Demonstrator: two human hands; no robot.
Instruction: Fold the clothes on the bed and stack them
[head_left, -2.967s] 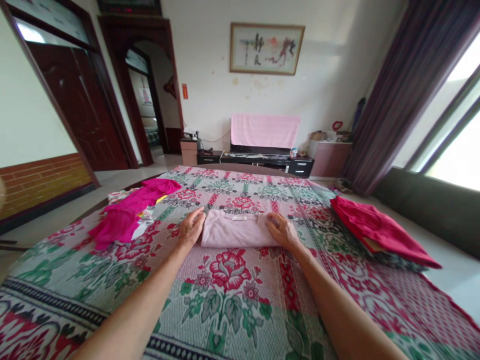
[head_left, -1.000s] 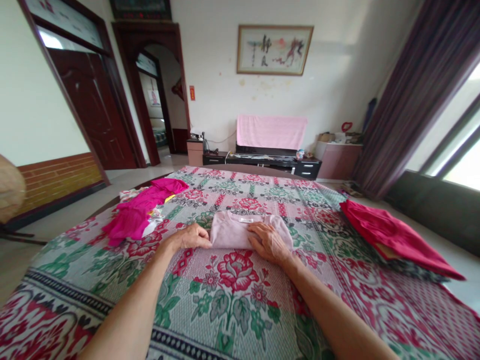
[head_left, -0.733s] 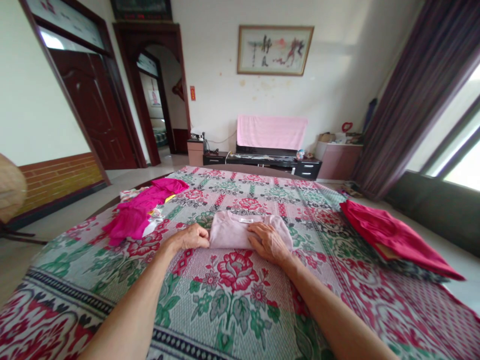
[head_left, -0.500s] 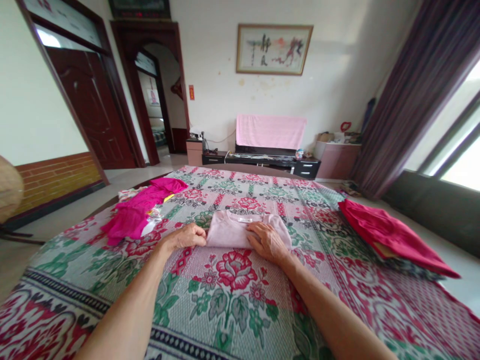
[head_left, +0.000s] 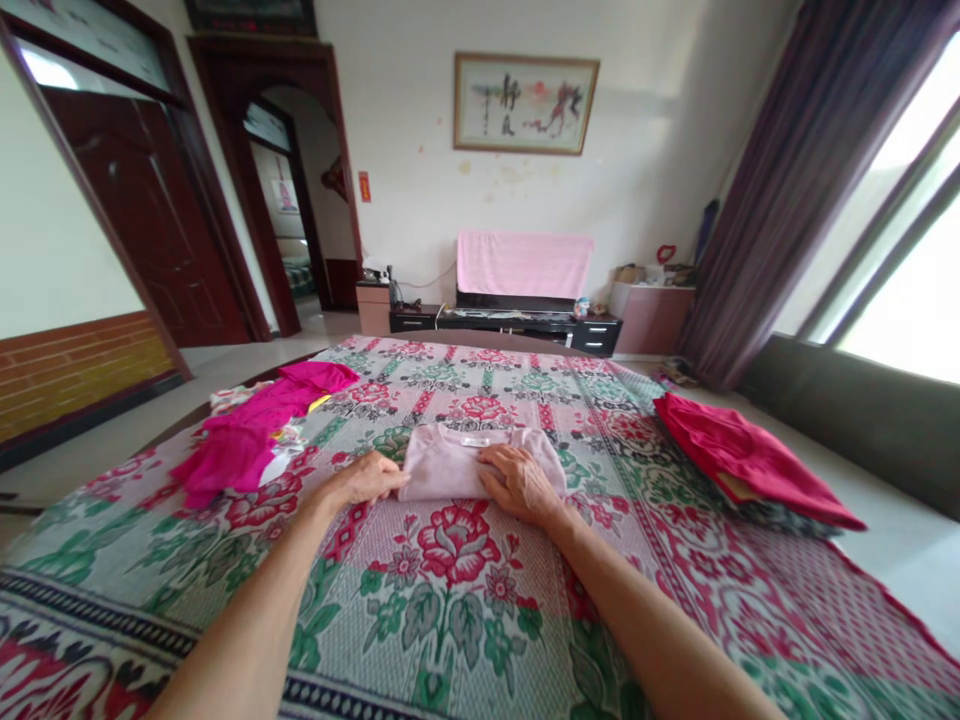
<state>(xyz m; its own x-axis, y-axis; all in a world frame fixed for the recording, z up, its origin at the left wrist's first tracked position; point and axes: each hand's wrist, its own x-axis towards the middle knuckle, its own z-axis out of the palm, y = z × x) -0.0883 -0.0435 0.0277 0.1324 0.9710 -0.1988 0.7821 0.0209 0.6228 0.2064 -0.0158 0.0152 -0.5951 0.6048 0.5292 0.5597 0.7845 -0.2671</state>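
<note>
A pale pink shirt (head_left: pixel 442 464), folded into a flat rectangle with its neckline and white label on the far side, lies on the flowered cloth (head_left: pixel 457 620) in front of me. My left hand (head_left: pixel 369 477) pinches the shirt's left edge between thumb and fingers. Flat on top of the right half rests my right hand (head_left: pixel 521 482), its fingers stretched out towards the collar and the palm near the right front corner. What lies under that palm is hidden.
A loose heap of magenta clothes (head_left: pixel 247 440) lies on the left. On the right is a stack of folded clothes with a red garment (head_left: pixel 750 455) on top. Beyond the table's far edge stands a low black cabinet (head_left: pixel 487 322); a grey sofa (head_left: pixel 847 420) is at the right.
The whole view has shifted slightly, so everything appears a little further left. Both hands keep their places on the pink shirt, which looks the same.
</note>
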